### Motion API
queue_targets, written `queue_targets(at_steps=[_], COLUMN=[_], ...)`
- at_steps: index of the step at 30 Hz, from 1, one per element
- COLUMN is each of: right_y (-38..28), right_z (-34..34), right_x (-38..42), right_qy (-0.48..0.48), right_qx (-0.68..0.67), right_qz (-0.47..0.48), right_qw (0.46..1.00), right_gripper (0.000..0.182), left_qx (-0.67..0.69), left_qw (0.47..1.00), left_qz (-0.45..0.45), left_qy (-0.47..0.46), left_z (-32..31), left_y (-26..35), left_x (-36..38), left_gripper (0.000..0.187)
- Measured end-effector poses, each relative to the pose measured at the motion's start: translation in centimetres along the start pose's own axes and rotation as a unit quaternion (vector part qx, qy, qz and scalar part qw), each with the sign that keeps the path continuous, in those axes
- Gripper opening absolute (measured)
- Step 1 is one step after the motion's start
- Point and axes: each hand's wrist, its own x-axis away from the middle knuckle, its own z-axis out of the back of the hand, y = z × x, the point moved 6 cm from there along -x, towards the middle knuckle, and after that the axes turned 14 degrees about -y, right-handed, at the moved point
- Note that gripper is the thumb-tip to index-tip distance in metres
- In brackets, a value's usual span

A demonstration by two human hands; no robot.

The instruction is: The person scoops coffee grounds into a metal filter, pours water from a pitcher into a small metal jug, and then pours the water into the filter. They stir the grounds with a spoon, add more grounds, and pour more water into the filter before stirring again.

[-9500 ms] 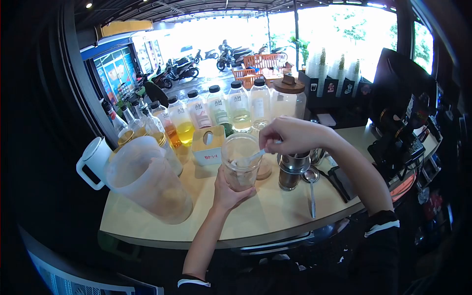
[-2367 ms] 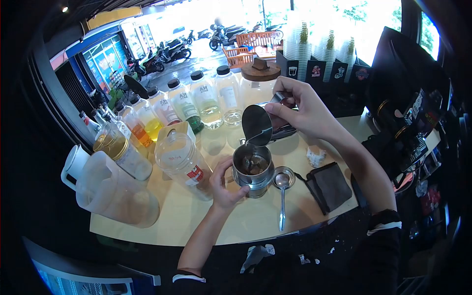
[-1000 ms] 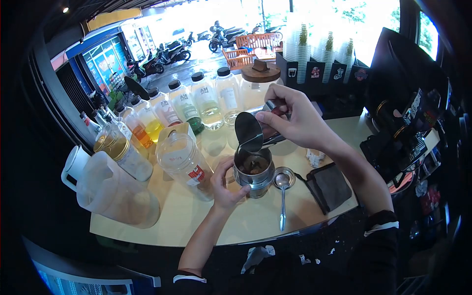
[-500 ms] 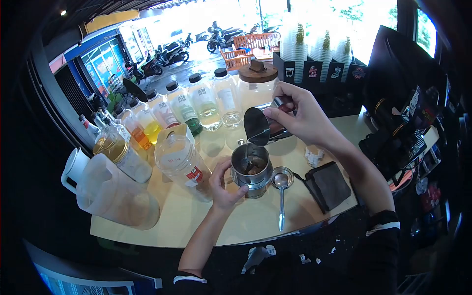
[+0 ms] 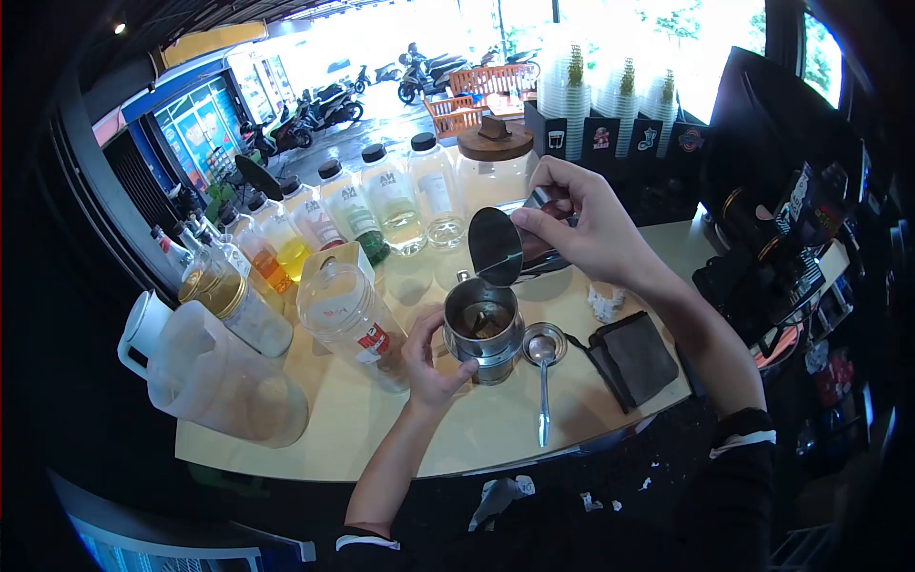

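Note:
My left hand (image 5: 437, 364) curls round the lower part of a metal coffee dripper (image 5: 483, 349), its thumb at the front. Brownish liquid fills part of the dripper. Above it, my right hand (image 5: 577, 224) is closed round the handle of a tilted pouring pot (image 5: 497, 246), which shows a dark oval face; the rest of the pot is partly hidden by the hand. A thin pale line shows at its lower edge. Just right of the dripper, a long-handled metal spoon (image 5: 544, 381) rests with its bowl on a small round metal dish (image 5: 558, 341).
A folded dark cloth (image 5: 633, 360) and crumpled tissue (image 5: 605, 303) lie at the right. Left stand a clear jar (image 5: 348, 319), a large plastic pitcher (image 5: 229, 381) and several black-capped bottles (image 5: 393, 205). Behind are a wooden-lidded jar (image 5: 496, 167) and stacked plastic cups (image 5: 564, 105).
Liquid in the dripper looks higher and covers more of the lumpy contents. The stream falling from the pot is less distinct. Both hands stay almost in place.

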Motion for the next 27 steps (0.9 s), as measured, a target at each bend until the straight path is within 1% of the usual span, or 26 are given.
queue_targets(at_steps=[4, 6, 10, 12, 19, 21, 24, 27], right_y=[-0.2, -0.5, -0.8, -0.9, -0.5, -0.2, 0.2, 0.0], right_z=[-0.6, -0.6, -0.9, -0.8, -0.8, -0.7, -0.5, -0.1], right_x=[-0.3, -0.3, -0.3, -0.2, -0.1, 0.1, 0.2, 0.6], right_qy=[0.0, 0.007, 0.021, 0.034, 0.033, 0.029, 0.029, 0.028], right_qx=[-0.035, 0.027, 0.031, 0.058, 0.045, 0.009, -0.009, 0.025], right_qz=[0.007, 0.018, 0.021, 0.015, 0.015, 0.012, 0.003, 0.002], right_qw=[0.999, 0.999, 0.999, 0.998, 0.998, 0.999, 1.0, 0.999], right_gripper=[0.02, 0.022, 0.024, 0.026, 0.027, 0.027, 0.026, 0.025], left_qx=[-0.006, -0.006, -0.009, -0.006, -0.007, -0.005, -0.005, -0.008], left_qw=[1.0, 1.0, 1.0, 1.0, 1.0, 1.0, 1.0, 1.0], left_qz=[-0.003, -0.004, -0.006, -0.003, 0.004, 0.004, 0.002, 0.001], left_qy=[-0.006, -0.006, -0.002, 0.0, -0.005, -0.004, -0.004, -0.005], left_z=[0.1, 0.1, 0.1, 0.1, 0.1, 0.1, 0.0, 0.1], left_y=[-0.1, -0.1, -0.1, -0.2, -0.2, -0.2, -0.3, -0.3], left_x=[0.0, 0.0, 0.1, 0.1, 0.1, 0.1, 0.0, 0.0], left_gripper=[0.071, 0.071, 0.072, 0.072, 0.072, 0.073, 0.073, 0.073])
